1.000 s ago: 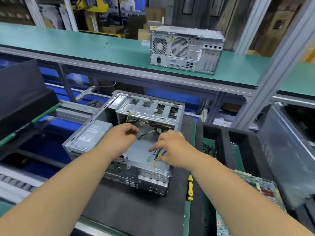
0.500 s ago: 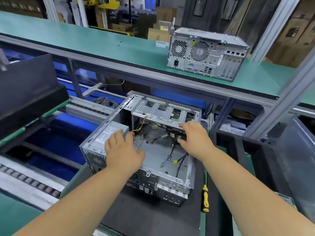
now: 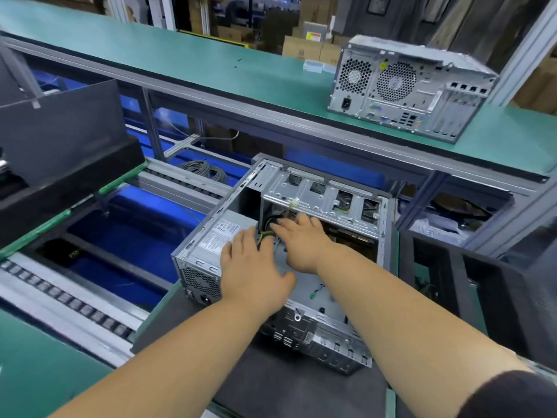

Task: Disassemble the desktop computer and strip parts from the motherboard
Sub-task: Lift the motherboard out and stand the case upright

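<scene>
Inside open case (image 3: 301,336), right hand (image 3: 304,241) touching cables (image 3: 266,229)

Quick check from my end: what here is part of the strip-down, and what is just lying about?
In the job:
- open chassis
- power supply
- cable bundle
- left hand
- right hand

Lying about:
- closed computer on the upper shelf
- coiled grey cable
- black bin

Silver-grey open case (image 3: 304,191) on my black mat (image 3: 271,384); yellow-black cables (image 3: 266,232) inside. At one o'clock, grey tower (image 3: 410,89), honeycomb-perforated vents, on green shelf (image 3: 180,52).
</scene>
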`<control>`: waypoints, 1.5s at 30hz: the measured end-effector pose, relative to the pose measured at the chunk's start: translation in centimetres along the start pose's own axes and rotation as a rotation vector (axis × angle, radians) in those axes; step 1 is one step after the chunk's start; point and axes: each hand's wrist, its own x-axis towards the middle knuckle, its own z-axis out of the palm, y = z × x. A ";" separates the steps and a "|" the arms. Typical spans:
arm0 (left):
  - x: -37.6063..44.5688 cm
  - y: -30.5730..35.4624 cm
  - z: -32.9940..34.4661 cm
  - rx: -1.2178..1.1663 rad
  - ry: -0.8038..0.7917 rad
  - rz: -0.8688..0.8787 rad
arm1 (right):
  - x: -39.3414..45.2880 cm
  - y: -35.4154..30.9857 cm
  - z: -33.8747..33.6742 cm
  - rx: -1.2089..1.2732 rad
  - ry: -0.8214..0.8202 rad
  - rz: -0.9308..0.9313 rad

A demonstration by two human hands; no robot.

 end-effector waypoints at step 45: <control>10.5 -9.1 -2.6 -0.153 -0.219 0.482 | -6.7 4.2 1.6 -0.001 0.067 0.551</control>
